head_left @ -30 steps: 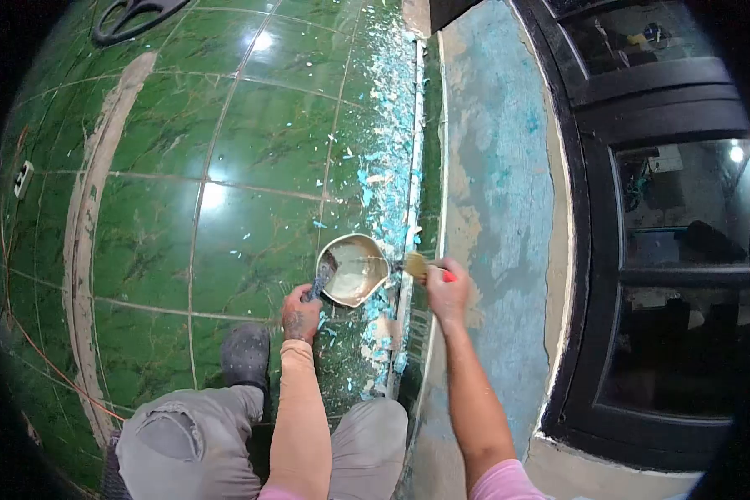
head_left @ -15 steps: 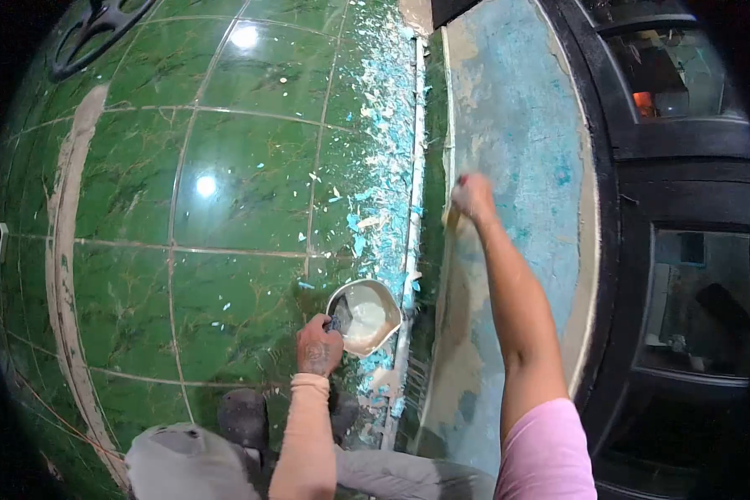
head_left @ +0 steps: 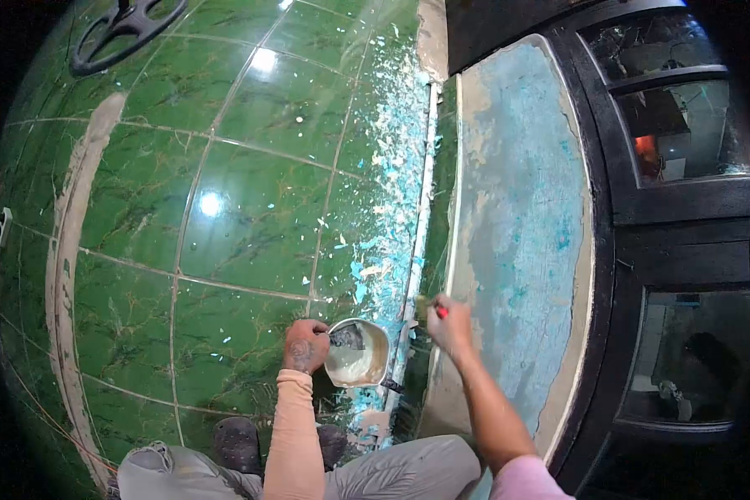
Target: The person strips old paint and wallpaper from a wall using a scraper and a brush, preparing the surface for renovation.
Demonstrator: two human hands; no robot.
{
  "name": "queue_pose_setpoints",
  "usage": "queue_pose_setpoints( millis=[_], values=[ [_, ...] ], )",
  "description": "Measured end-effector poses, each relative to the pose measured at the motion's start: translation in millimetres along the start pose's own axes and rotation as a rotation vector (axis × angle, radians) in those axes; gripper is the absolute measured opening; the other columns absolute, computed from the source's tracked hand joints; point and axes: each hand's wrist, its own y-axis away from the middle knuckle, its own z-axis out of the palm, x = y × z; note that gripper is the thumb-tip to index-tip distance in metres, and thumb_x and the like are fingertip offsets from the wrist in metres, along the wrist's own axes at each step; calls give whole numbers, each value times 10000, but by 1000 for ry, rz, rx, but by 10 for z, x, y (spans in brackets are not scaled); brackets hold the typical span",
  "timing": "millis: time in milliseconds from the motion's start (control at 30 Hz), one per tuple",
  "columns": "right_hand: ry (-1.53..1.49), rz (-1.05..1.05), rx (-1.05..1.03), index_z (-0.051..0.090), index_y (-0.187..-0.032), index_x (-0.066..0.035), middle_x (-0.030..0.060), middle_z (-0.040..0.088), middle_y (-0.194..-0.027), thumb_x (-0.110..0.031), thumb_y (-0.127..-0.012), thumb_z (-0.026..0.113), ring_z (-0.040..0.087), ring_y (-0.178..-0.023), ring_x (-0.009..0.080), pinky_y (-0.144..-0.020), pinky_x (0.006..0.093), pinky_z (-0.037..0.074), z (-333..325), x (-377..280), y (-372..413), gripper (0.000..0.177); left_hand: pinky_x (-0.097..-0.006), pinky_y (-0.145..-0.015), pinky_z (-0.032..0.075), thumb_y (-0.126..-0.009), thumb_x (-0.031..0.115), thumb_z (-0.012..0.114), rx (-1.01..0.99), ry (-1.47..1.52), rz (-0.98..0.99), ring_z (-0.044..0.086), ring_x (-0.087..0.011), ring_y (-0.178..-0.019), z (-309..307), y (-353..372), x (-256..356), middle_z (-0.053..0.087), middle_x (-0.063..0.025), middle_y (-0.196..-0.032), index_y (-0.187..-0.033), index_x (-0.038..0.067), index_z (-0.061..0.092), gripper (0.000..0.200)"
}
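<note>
My left hand grips a pale pot at its left rim, fingers closed over the edge. Whitish liquid lies in the pot, and a grey patch shows at its upper inner side. To the right, my right hand is closed round a brush with red on its handle; the hand hides most of it. The brush is held near the pot, over the strip between the floor and the patchy blue-grey wall panel.
Blue and white paint flakes litter the green tiled floor along a white edge strip. Dark framed glass doors stand on the right. A black wheel-like object is at the upper left. My knees and dark shoes are below.
My right hand has come down from the wall panel toward the pot with the brush. The pot has turned slightly in my left hand, and the view has shifted.
</note>
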Motion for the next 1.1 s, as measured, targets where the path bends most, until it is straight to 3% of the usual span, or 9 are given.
queue_pose_setpoints(
  millis=[133,233,300,400,500,667,867,1000,1100],
  values=[
    [-601,150,-402,690,-865,-37,164,657,-706,-138,-798,601,655,-659,254,-655,370,514,36,-316,246,150,-365,-767,549,-727,131,640,90,59,-17,701,-297,-786,-91,-191,-16,712,-181,-825,-873,5,731,213],
    [-450,-143,-353,671,-864,-17,194,655,-757,-127,-802,568,626,-669,291,-671,382,513,615,-363,316,163,-369,-774,545,-737,124,633,146,69,20,701,-287,-801,-223,-275,186,714,-179,-838,-897,-5,721,223],
    [-274,-352,-233,663,-898,-37,142,660,-723,-146,-827,614,615,-662,186,-660,334,506,1002,-138,271,139,-351,-765,542,-746,117,643,151,75,88,693,-253,-790,-269,-339,254,713,-159,-834,-913,-7,715,220],
    [-404,-46,-371,663,-850,-39,141,659,-713,-151,-817,606,618,-639,205,-638,344,505,886,-8,0,130,-326,-779,536,-769,108,659,71,36,118,682,-214,-813,-215,-416,162,712,-134,-869,-939,-3,703,208],
    [-496,33,-262,697,-787,-35,163,677,-696,-167,-757,615,675,-654,208,-619,339,537,158,-121,-302,158,-338,-794,536,-769,101,653,106,-95,109,683,-234,-828,-197,-344,273,713,-140,-881,-929,1,705,196],
    [235,-37,-129,694,-738,-8,239,681,-793,-185,-673,682,668,-777,415,-713,438,553,25,512,-1023,188,-362,-807,533,-766,138,659,172,-84,62,684,-262,-850,-10,-300,215,712,-150,-896,-950,29,711,221],
    [170,85,-127,695,-780,-10,233,686,-857,-181,-642,752,674,-824,392,-732,439,538,-250,669,-2324,227,-373,-814,529,-789,160,661,194,38,56,681,-289,-879,53,-211,220,709,-156,-934,-978,35,708,232],
    [326,-174,249,689,-884,-39,233,672,-856,-159,-684,721,661,-823,397,-727,442,521,-393,483,-3574,236,-408,-864,516,-790,155,647,112,79,76,660,-340,-943,-218,-226,115,691,-182,-974,-1018,27,687,265],
    [91,-283,388,660,-971,-51,242,659,-854,-178,-815,617,645,-803,415,-680,461,487,-489,173,-3904,205,-403,-880,511,-798,149,644,22,79,25,656,-329,-971,-378,-164,4,684,-172,-1016,-1054,28,678,285]
  ],
)
